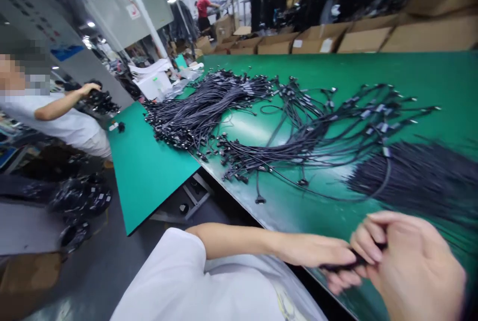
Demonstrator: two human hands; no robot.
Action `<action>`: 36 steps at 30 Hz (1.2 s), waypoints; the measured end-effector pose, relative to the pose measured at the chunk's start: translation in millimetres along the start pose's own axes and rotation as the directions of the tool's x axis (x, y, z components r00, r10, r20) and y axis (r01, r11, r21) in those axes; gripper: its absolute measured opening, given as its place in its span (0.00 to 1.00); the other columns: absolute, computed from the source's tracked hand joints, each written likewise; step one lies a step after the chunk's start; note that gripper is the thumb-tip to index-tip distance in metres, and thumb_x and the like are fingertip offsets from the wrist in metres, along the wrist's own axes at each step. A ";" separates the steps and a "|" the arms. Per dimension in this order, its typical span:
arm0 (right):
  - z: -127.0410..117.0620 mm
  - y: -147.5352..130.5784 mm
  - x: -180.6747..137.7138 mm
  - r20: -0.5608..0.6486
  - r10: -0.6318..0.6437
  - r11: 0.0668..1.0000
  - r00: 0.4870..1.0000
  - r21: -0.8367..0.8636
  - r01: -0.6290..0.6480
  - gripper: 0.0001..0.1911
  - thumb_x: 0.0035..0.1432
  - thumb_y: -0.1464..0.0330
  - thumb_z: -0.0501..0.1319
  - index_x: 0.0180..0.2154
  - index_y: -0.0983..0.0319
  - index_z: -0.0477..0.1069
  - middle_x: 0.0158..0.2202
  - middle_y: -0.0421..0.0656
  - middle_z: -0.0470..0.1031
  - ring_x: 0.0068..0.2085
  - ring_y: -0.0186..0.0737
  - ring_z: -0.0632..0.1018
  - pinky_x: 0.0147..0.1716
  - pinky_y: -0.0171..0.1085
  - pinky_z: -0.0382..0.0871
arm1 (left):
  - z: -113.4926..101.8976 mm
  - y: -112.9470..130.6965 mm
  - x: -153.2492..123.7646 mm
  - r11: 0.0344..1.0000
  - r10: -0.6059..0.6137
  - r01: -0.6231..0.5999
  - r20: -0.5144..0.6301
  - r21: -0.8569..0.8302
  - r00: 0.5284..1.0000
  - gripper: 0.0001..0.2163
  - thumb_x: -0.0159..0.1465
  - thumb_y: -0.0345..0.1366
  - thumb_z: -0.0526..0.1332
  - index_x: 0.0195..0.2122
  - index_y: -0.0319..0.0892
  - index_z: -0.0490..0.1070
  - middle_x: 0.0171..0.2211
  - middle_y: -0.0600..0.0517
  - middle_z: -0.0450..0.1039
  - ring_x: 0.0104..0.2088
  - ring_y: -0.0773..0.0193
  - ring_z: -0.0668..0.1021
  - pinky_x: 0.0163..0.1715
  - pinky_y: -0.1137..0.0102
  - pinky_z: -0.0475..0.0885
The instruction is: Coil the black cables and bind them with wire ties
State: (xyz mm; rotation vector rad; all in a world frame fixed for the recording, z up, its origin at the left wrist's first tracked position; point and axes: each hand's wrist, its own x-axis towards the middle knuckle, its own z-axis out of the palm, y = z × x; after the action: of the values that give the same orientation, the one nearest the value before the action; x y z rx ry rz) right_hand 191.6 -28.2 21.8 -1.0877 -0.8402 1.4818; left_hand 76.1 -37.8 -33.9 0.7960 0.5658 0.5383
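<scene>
Near the table's front edge, at the lower right, my two hands meet on a short, dark, cable-like black piece (341,266). My left hand (328,256) is closed around it, its thumb lying along the top. Closed on the piece's other end is my right hand (411,256), with bent fingers. Blur and the fingers hide most of the piece, so its exact kind does not show. Just beyond my hands lies a spread of thin black strands (418,171). Left of these, black cables (295,147) with connectors and white tags fan across the green tabletop (298,216).
A larger heap of black cables (209,102) lies farther back. Open cardboard boxes (317,40) line the far edge. A lower green table (149,176) adjoins at left. A co-worker (63,117) there holds a dark bundle (99,99); another person (203,10) stands far back.
</scene>
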 end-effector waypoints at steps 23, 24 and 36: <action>-56.5 15.2 39.0 0.307 -0.075 0.962 0.949 0.272 -0.012 0.20 0.59 0.51 0.58 0.29 0.61 0.60 0.21 0.31 0.55 0.15 0.22 0.59 0.12 0.26 0.61 | 31.1 5.2 11.0 0.913 -0.265 0.234 -0.048 -0.335 0.963 0.12 0.57 0.41 0.67 0.34 0.39 0.67 0.23 0.57 0.61 0.19 0.75 0.63 0.17 0.80 0.60; -61.0 17.3 40.0 0.253 -0.110 0.980 0.961 0.189 0.062 0.20 0.60 0.51 0.57 0.31 0.61 0.62 0.24 0.33 0.60 0.18 0.25 0.65 0.18 0.29 0.68 | 29.1 3.5 13.2 0.921 -0.234 0.198 -0.072 -0.334 0.969 0.12 0.57 0.40 0.67 0.35 0.39 0.68 0.22 0.58 0.59 0.18 0.76 0.61 0.17 0.80 0.58; -68.4 72.6 -0.4 0.438 -0.413 0.493 0.799 -0.630 0.600 0.38 0.62 0.61 0.57 0.68 0.54 0.42 0.66 0.52 0.51 0.67 0.52 0.55 0.62 0.58 0.56 | 15.1 5.7 42.7 0.980 0.044 -0.147 -0.567 -0.137 0.823 0.07 0.60 0.36 0.64 0.38 0.39 0.72 0.27 0.56 0.69 0.27 0.72 0.71 0.30 0.78 0.66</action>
State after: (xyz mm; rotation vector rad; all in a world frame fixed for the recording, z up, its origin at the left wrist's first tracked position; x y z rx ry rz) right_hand 231.4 -45.4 -68.0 -1.0854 -1.8880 0.7128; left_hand 115.6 -15.0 -32.1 0.4887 1.0124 0.9181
